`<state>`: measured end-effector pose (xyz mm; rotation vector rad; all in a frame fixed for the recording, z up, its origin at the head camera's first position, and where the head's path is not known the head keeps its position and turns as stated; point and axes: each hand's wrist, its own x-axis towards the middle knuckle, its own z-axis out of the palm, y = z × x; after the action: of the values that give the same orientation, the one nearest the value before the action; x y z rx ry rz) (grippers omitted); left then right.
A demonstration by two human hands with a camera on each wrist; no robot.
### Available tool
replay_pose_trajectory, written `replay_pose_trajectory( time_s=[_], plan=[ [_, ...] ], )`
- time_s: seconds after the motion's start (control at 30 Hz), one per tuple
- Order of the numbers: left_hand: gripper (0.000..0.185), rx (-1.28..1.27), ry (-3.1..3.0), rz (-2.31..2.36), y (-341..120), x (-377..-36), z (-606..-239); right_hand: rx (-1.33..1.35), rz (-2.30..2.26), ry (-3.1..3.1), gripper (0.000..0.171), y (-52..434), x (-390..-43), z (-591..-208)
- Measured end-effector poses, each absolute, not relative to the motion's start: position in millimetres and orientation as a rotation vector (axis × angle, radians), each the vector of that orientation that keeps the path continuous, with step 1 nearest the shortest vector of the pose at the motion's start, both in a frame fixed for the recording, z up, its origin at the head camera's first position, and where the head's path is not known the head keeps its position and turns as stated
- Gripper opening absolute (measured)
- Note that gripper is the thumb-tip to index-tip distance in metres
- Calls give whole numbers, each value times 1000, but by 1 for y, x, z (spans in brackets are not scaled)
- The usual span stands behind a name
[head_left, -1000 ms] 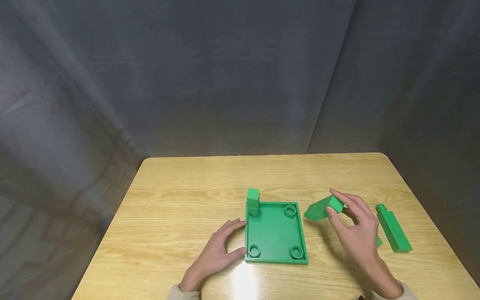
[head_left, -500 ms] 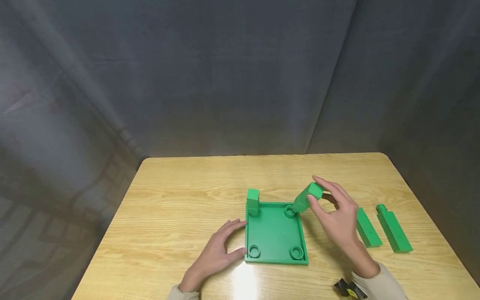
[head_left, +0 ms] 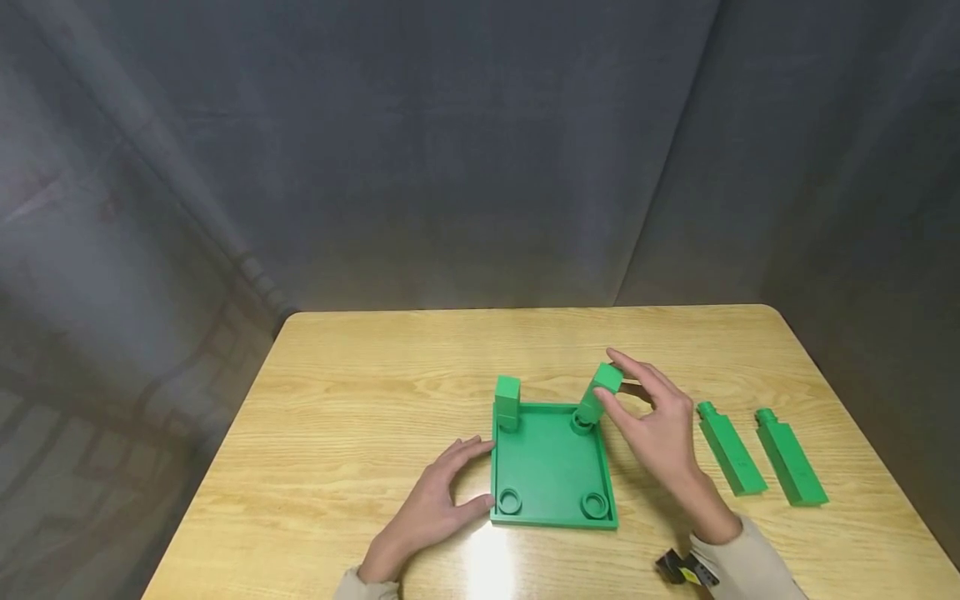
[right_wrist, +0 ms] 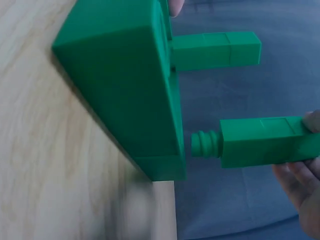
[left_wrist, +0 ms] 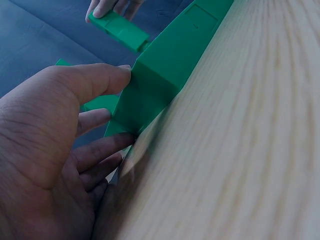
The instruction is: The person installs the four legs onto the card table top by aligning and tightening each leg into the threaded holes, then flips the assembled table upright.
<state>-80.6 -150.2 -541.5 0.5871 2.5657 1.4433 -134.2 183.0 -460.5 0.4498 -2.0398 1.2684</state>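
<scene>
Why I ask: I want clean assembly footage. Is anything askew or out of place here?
Only the leg the right hand holds: it leans over the base, its threaded end just outside the far right socket. The other leg stands upright; two spare legs lie alongside.

No legible text, label, brand, number or sign appears in any view. The green base plate (head_left: pixel 551 467), the green pegs and the counter (head_left: pixel 360 400) carry plain, unmarked surfaces. A small dark item (head_left: pixel 682 570) at the right sleeve shows a yellow patch, but it is too small and blurred to read.
</scene>
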Motion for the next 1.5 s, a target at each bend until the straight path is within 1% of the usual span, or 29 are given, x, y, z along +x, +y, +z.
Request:
replay_pose_trajectory(
  time_s=[0.23,0.67,1.0,1.23,1.5],
  plan=[
    [71,586,2557,1447,-150,-81,-541,515,1281,-2066,57,182,-138,-469],
    [71,614,2585,1438,-150,-83,-542,617,1123,-2213,57,189,-140,-465],
    [71,608,2571,1449,-150,-83,-542,688,1224,-2274,47,197,-138,-461],
    [72,614,2571,1447,-151,-82,-542,624,1213,-2314,47,198,-137,-462],
    [72,604,2566,1442,-150,-81,-540,496,1246,-2368,37,193,-136,-466]
  ],
)
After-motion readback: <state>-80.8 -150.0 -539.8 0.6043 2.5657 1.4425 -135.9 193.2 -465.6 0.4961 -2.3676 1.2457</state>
